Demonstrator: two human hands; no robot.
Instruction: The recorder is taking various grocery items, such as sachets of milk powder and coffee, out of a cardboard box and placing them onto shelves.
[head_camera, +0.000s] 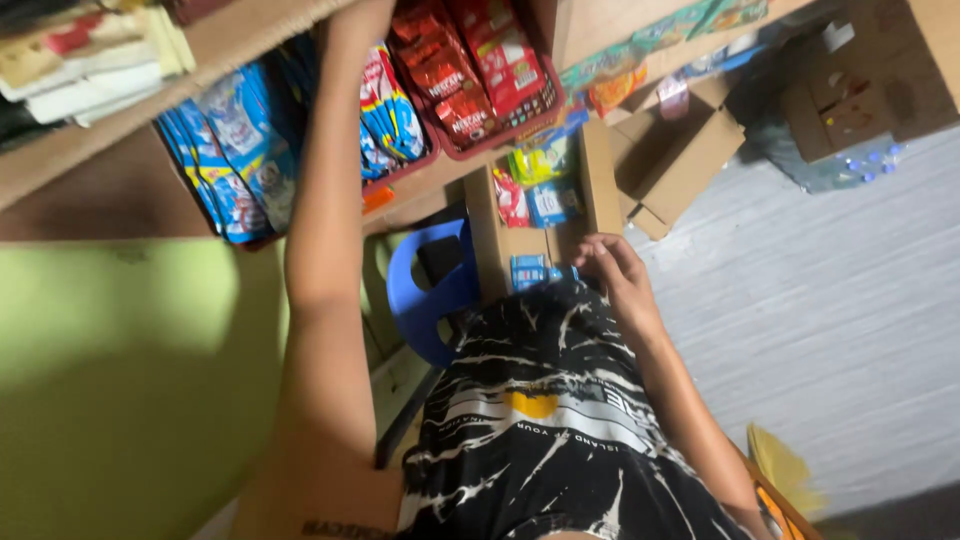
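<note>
Down by the waist, small blue packets (528, 270) are touched by the right hand (615, 268); its fingers are curled at their edge, but whether a packet is really grasped cannot be told. The packets lie at the near end of a long open cardboard box (487, 235), whose long axis runs away from the body toward the shelf (440, 180). Red, green and blue packets (535, 180) are seen further inside it. The left hand (355, 20) is raised to the upper shelf beside blue sachets (385, 120); its grip is hidden. Red sachets (470, 70) are kept in a red basket (545, 105).
</note>
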